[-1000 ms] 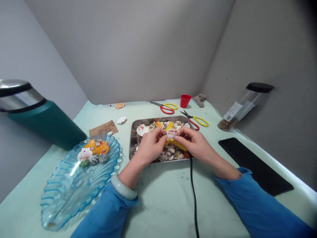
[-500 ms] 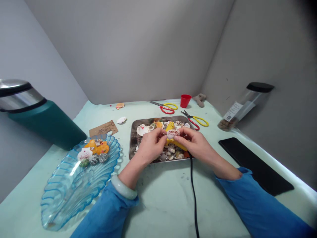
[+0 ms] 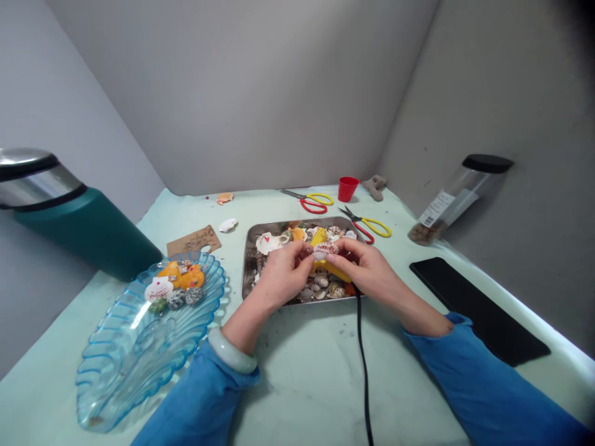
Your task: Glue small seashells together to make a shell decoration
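Note:
Both my hands meet over a steel tray [image 3: 248, 260] filled with several seashells. My left hand [image 3: 281, 272] and my right hand [image 3: 365, 266] pinch a small white shell with red markings [image 3: 324, 249] between their fingertips. Under the right hand sits a yellow tool [image 3: 331, 270] with a black cord [image 3: 363, 359] that runs toward me across the table. I cannot tell whether the right hand also grips this tool. Left of the tray stands a blue glass shell-shaped dish [image 3: 139, 347] holding a few orange, white and dark shells [image 3: 179, 285].
A green flask with a steel lid [image 3: 69, 217] lies at the left. Two scissors [image 3: 316, 201] [image 3: 369, 224], a red cup [image 3: 348, 189], a brown card [image 3: 194, 240], loose shells [image 3: 227, 225], a tilted clear jar [image 3: 458, 198] and a black pad [image 3: 478, 310] lie around.

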### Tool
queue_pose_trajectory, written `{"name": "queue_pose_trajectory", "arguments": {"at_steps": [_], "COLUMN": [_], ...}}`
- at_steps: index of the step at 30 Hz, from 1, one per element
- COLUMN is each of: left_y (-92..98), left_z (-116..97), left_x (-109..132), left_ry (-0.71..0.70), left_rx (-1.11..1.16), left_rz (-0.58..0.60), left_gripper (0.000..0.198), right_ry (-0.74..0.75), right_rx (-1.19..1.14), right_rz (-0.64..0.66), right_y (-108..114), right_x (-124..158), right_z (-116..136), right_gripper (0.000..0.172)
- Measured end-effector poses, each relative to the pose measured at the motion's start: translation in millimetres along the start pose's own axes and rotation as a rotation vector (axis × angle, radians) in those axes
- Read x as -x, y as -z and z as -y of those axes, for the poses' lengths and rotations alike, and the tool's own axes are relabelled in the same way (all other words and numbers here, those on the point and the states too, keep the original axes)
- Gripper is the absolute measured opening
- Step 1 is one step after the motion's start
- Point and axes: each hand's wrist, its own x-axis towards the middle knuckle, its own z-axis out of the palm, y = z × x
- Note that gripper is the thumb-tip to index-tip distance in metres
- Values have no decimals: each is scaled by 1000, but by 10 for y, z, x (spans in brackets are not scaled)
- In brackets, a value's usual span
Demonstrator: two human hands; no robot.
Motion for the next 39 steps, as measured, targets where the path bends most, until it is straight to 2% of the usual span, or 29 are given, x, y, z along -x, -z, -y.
{"name": "queue_pose_trajectory", "arguments": {"at_steps": [7,39], "left_y": [2,32], "left_z": [-33,-103], "left_x": [-4,15], "left_ry": [15,14], "left_rx": [-25,-77], "left_rz": [0,33], "left_gripper": [25,27], "right_ry": [-14,8], "right_rx": [23,59], "right_rz": [17,17], "right_y": [2,10], "right_x": [2,9], "right_z": [6,44], "right_gripper": [26,27]}}
